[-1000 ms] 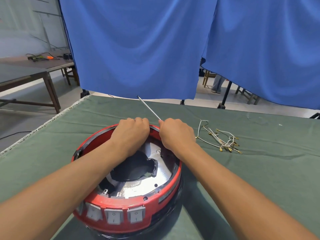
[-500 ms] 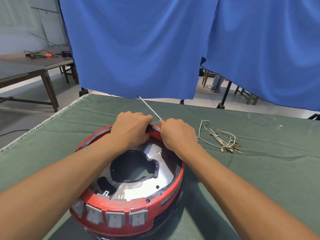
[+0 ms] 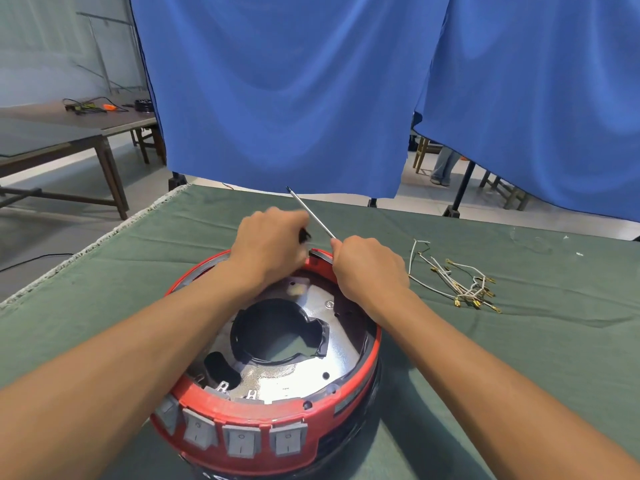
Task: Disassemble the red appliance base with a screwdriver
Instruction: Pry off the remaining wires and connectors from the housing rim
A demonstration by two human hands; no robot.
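Red rigid plastic forms the round appliance base on the green-clothed table. Its far rim is gripped by the left hand; the slim metal-shafted screwdriver is clenched by the right hand. A stiff, fairly light shell is judged, best held at the rim.

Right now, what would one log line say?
left hand: on red appliance base far rim, small dark part | right hand: grips screwdriver, shaft pointing away | wire bundle: on cloth
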